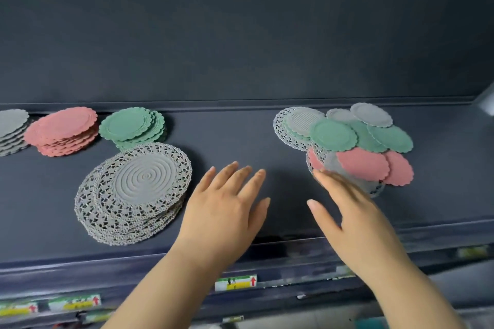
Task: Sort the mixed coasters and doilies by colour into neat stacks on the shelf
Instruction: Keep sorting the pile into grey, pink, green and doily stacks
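The mixed pile (pixel 344 141) sits on the right side of the shelf (pixel 240 136), a loose fan of overlapping rounds. It has smooth matte green coasters (pixel 332 135) with scalloped edges and a raised inner ring, pink ones (pixel 362 164) of the same shape lower down, a couple of grey ones at the back, and a grey lace doily (pixel 283 129) with an openwork rim and a ribbed centre peeking out on the left.

Over on the left side the sorted stuff looks rubbery too. There's a thick stack of big grey doilies (pixel 133 192) near the front edge, concentric ripples in the middle and a crochet-look border, slightly staggered. Just behind it is a green stack (pixel 132 125), then a pink stack (pixel 64 131) beside that, and a grey stack (pixel 12 128) cut off by the frame edge.

The right hand (pixel 347 208) is flat with straight fingers, fingertips touching the near edge of the mixed pile, gripping nothing. The left hand (pixel 227 208) is also flat, fingers spread and relaxed, palm down over the bare middle of the shelf between the doily stack and the pile.

The shelf itself is dark, matte blue-grey with a back panel of the same colour. Price labels (pixel 235 282) with red arrows are stuck along the rail below.
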### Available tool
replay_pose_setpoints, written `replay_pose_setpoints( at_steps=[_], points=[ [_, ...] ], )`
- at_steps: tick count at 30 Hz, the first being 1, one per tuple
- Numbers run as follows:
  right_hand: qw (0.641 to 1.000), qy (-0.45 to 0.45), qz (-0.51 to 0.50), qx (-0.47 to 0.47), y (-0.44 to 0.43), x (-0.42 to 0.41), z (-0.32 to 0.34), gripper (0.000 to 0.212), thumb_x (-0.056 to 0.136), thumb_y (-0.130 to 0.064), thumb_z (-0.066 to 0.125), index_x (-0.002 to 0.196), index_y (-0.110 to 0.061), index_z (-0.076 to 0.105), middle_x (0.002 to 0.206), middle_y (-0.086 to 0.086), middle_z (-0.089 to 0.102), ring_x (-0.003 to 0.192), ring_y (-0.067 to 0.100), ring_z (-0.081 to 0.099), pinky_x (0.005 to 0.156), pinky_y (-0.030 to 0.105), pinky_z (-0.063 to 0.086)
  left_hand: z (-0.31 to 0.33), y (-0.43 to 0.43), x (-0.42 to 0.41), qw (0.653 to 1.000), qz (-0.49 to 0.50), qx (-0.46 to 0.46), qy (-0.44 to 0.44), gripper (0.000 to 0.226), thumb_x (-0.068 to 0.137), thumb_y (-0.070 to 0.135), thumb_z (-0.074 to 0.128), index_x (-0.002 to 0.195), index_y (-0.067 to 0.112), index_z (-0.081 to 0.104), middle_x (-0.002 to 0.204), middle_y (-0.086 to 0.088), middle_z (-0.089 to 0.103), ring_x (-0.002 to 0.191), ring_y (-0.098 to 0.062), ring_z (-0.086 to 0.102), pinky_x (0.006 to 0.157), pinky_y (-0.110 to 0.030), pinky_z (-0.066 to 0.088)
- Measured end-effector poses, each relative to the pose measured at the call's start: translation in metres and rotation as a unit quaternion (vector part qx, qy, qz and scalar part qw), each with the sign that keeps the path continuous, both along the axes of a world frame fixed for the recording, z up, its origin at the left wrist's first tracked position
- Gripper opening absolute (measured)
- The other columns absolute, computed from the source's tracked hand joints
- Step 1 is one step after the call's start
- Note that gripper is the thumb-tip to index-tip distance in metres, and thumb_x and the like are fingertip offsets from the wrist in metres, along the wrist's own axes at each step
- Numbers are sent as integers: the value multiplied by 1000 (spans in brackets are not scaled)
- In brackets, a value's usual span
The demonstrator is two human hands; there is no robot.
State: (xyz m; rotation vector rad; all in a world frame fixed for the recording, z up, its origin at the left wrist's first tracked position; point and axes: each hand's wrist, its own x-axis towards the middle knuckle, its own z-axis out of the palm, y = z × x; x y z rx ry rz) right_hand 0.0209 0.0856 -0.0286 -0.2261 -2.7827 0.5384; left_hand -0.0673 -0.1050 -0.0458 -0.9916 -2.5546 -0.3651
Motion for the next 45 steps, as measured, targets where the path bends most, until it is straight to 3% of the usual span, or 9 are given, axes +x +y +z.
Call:
replay_pose_setpoints(
  at_steps=[9,13,21,26,35,40,42,43,45],
  points=[
    [998,23,-56,-36,56,-5,-6,51,84,-44,46,133,-31,44,128,-24,40,118,-7,35,93,15,27,-7,51,-20,999,-33,3,10,44,89,41,40,119,19,64,114,0,66,111,-24,61,95,-46,47],
    [998,24,-54,-37,95,-12,-8,47,85,-38,52,130,-28,48,130,-19,46,119,5,45,89,19,34,-11,81,-22,1000,-23,-4,8,43,89,41,41,118,20,65,113,1,67,110,-24,61,94,-46,48],
    [997,-14,52,-56,191,-31,1,47,87,-38,49,134,-35,41,135,-21,39,119,-12,27,98,14,23,-5,163,1,999,41,-10,-11,42,90,41,40,118,20,64,115,3,66,110,-21,60,97,-40,45],
    [994,-16,97,-39,233,-48,6,40,89,-33,52,129,-31,49,136,-19,43,123,-2,37,95,13,25,-2,190,8,994,110,-20,-2,41,92,41,40,119,21,64,115,3,66,111,-21,60,97,-39,43],
    [975,-73,211,6,224,-93,-6,46,91,-40,49,135,-27,43,148,-11,30,138,4,18,109,20,15,-5,208,26,984,177,-20,-21,40,91,39,39,115,20,66,113,3,67,107,-22,62,92,-40,49],
    [973,-35,227,20,222,-97,-18,42,92,-37,49,130,-19,50,144,-3,39,136,10,29,109,21,19,6,221,12,984,176,-23,17,39,88,37,40,106,20,69,104,6,69,98,-17,65,86,-29,49],
    [976,0,219,11,221,-96,-19,27,89,-26,58,111,-12,65,127,5,58,122,17,50,99,26,39,9,229,2,982,183,-36,11,41,85,38,38,102,19,70,100,6,70,94,-17,66,78,-27,52],
    [977,33,209,6,222,-96,-20,15,85,-20,63,94,-11,70,108,8,69,104,20,63,82,27,50,10,233,-4,981,188,-45,5,41,84,39,39,100,19,70,97,6,70,92,-16,67,76,-26,53],
    [981,69,179,-12,226,-96,-20,12,80,-17,61,71,-12,67,69,2,69,63,24,66,46,25,44,11,240,-13,980,191,-59,-11,33,84,40,54,99,17,70,96,5,70,91,-17,68,81,-30,53]
  ],
)
